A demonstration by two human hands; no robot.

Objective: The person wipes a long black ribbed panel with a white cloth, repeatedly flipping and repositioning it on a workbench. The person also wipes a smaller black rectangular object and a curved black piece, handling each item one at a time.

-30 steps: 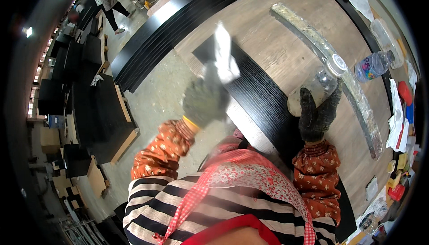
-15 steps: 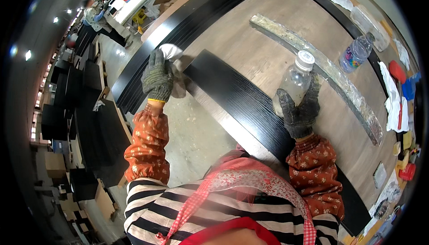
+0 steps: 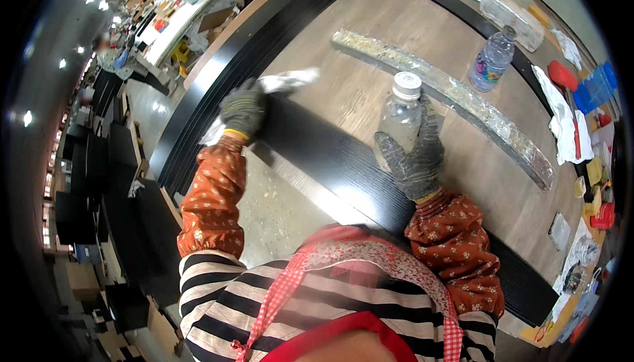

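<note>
A long black wooden board (image 3: 343, 164) lies across the brown table (image 3: 383, 38) in front of me. My left hand (image 3: 243, 108), in a grey knit glove, presses a white cloth (image 3: 285, 81) onto the board's far left end. My right hand (image 3: 413, 157), gloved the same way, grips a clear plastic bottle with a white cap (image 3: 401, 114) held upright over the board.
A long strip wrapped in clear film (image 3: 449, 91) crosses the table beyond the board. A second water bottle (image 3: 492, 58) stands at the back right. Rags, a red-handled tool (image 3: 569, 91) and small items line the right edge. Black panels (image 3: 224, 52) run along the table's left side.
My left hand with the cloth has slid back along the board toward its left end. The bottle in my right hand stays upright and has shifted little.
</note>
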